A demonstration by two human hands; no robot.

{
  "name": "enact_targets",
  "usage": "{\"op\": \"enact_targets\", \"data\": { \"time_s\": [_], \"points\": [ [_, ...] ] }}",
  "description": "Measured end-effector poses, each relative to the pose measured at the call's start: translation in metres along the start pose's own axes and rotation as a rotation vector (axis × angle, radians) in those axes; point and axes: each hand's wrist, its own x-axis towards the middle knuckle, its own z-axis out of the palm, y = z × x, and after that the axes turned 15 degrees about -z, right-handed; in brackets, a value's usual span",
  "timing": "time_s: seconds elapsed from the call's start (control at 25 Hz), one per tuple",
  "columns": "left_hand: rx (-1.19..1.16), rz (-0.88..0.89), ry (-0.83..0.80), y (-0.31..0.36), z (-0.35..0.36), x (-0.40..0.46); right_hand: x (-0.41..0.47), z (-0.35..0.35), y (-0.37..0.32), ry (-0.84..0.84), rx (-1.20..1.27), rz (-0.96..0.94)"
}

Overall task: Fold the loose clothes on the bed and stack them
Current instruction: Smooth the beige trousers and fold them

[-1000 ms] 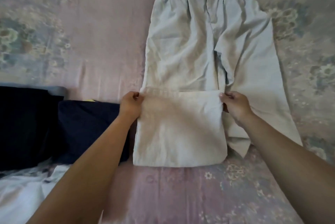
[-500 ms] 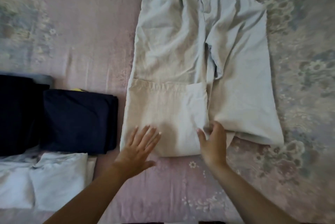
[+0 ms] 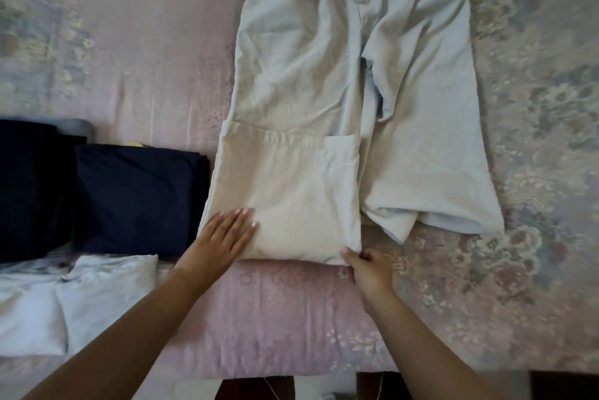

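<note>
Pink bedspread (image 3: 146, 43) bears creased beige trousers (image 3: 308, 75), left hand (image 3: 223, 234) flat, right hand (image 3: 369, 270) pinching fold.

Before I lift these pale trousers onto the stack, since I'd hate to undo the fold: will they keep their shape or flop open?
Probably flop: the trousers lie creased and limp on the bedspread. The unfolded leg may dangle. The left hand presses the fold flat while the right hand pinches its corner, so it likely needs support from both hands.

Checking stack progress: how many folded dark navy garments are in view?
2. One folded navy garment lies just left of the beige trousers; another navy garment sits at the left frame edge, partly cut off. More may be hidden.
</note>
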Motion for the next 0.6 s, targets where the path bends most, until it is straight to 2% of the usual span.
{"op": "enact_targets", "data": {
  "time_s": [0.04, 0.12, 0.2, 0.24, 0.4, 0.52, 0.6],
  "points": [
    [0.042, -0.028, -0.068, -0.003, -0.005, -0.002, -0.003, 0.001, 0.001, -0.032, -0.035, -0.003],
    [0.117, -0.089, -0.319, 0.002, -0.017, 0.003, -0.008, 0.001, -0.001, -0.056, -0.08, -0.054],
    [0.073, -0.173, -0.42, 0.021, -0.041, 0.015, -0.002, -0.013, -0.006, -0.014, -0.124, -0.116],
    [0.025, -0.169, -0.383, 0.035, -0.054, 0.023, 0.005, -0.025, -0.008, 0.026, -0.149, -0.132],
    [-0.178, -0.004, 0.063, 0.111, -0.101, 0.058, 0.046, -0.097, -0.009, 0.175, -0.194, -0.133],
    [-0.164, 0.128, 0.238, 0.169, -0.122, 0.09, 0.09, -0.146, -0.01, 0.319, -0.159, -0.137],
    [-0.113, 0.156, 0.287, 0.194, -0.127, 0.106, 0.116, -0.168, -0.011, 0.302, -0.103, -0.161]
  ]
}}
